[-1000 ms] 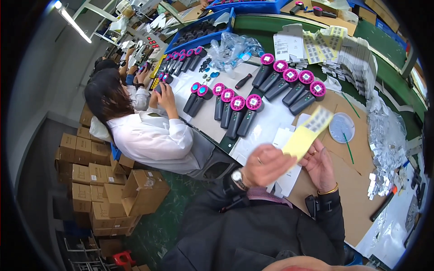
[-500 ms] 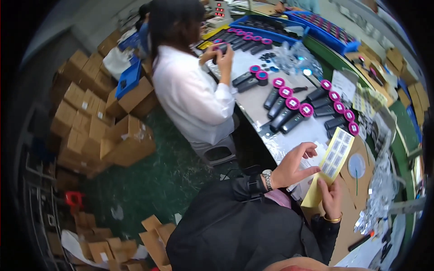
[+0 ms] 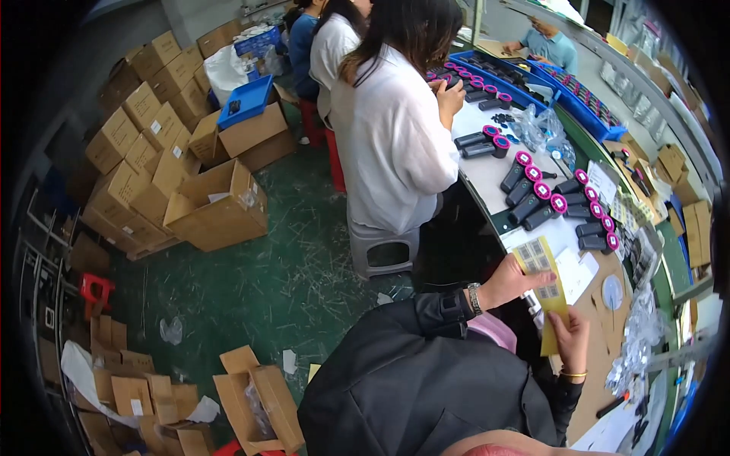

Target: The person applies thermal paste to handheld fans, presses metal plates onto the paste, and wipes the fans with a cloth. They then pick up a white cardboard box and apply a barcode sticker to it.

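A narrow yellow-backed sheet of printed labels [image 3: 534,254] is held upright at the table's near edge. My left hand [image 3: 508,284], with a metal watch at the wrist, grips it along the left side, thumb across the front and fingers behind. Lower down, my right hand [image 3: 572,340] pinches the sheet's right edge between thumb and fingers; a gold bangle circles that wrist. Beyond the sheet lie black handheld devices with round pink-rimmed heads [image 3: 537,216], set in rows on the white table surface [image 3: 487,182]. White papers [image 3: 576,273] lie beside the sheet.
A co-worker in a white top [image 3: 395,137] sits at the table on the left. Blue trays [image 3: 578,99] of parts stand at the back. A round clear disc [image 3: 611,292] rests on cardboard to the right, near crumpled clear plastic [image 3: 642,334]. Cardboard boxes [image 3: 220,205] stand on the floor.
The view has swung left. My left hand, earlier with spread fingers beside the sheet, now holds it with its thumb across the labels. The sheet stands more upright and tilts the other way.
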`<state>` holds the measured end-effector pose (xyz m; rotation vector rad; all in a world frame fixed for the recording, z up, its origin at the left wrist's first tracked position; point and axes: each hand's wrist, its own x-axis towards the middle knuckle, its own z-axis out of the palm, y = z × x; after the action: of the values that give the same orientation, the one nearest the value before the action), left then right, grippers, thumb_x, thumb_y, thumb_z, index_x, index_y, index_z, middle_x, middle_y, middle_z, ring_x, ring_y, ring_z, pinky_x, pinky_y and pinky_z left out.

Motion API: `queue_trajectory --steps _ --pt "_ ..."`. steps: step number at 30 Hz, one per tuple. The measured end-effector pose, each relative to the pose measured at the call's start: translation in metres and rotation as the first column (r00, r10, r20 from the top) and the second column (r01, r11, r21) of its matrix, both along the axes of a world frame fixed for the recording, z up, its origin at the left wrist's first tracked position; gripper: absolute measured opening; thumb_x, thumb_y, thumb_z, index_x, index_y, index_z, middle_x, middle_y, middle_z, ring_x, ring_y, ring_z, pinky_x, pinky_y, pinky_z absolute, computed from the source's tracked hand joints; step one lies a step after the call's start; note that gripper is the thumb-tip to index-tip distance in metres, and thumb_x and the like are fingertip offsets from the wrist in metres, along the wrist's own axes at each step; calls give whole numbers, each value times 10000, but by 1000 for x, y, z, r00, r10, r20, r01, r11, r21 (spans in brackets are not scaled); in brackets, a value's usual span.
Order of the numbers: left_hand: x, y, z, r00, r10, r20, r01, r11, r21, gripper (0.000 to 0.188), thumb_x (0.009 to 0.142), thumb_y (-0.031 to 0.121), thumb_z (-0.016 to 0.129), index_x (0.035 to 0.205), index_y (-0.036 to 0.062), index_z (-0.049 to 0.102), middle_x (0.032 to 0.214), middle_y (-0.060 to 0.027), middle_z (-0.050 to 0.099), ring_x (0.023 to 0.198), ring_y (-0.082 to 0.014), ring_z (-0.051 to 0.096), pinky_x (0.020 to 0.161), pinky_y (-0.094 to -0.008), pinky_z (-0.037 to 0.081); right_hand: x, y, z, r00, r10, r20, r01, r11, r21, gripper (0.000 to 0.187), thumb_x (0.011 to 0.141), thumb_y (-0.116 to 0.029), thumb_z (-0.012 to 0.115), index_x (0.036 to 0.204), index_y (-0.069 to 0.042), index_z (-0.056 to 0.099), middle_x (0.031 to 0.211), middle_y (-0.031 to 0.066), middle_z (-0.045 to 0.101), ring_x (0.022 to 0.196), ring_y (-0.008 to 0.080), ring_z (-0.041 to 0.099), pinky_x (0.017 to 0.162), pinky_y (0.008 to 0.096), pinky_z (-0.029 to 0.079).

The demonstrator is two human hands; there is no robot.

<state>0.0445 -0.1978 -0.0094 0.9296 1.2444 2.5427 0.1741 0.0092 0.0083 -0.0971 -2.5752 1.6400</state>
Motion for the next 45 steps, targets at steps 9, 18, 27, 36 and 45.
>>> queue_trajectory --steps 9,18,27,36,45 --pt "5 -32 16 927 -222 304 234 972 -3 255 1111 194 567 1224 -25 637 1036 -126 743 773 -170 738 594 -307 613 33 -51 45 909 -286 -302 356 911 209 264 991 -64 714 1230 47 691 1120 90 745 1077 144 672 941 297 542" --pt "19 -2 2 875 -334 350 381 921 -76 305 1122 215 540 1307 -17 609 1120 -136 738 922 -226 767 665 -345 662 68 -47 31 791 -469 -393 591 754 289 232 981 -107 722 1190 -6 718 1091 108 758 1023 214 711 974 312 523" --pt "26 14 -5 784 -433 444 518 851 -84 298 1111 197 563 1288 -36 619 1143 -136 732 965 -241 765 717 -374 688 58 -43 7 788 -500 -359 593 772 227 184 970 -141 739 1123 -39 749 1049 111 748 978 250 711 912 348 538" --pt "2 34 -10 945 -252 208 316 868 -384 177 1057 102 659 1111 -60 709 979 -76 744 776 -119 659 697 -264 528 65 -39 -14 822 -482 -302 505 863 -2 182 958 -143 764 1077 -7 744 960 90 721 905 193 697 822 326 557" --pt "27 71 22 498 -801 -332 317 524 -790 119 1009 47 709 1082 -45 728 956 -49 742 814 -79 634 750 -253 518 83 -45 0 557 -698 -450 655 702 -278 287 935 -122 802 1186 -14 714 946 50 749 844 117 678 761 277 549"
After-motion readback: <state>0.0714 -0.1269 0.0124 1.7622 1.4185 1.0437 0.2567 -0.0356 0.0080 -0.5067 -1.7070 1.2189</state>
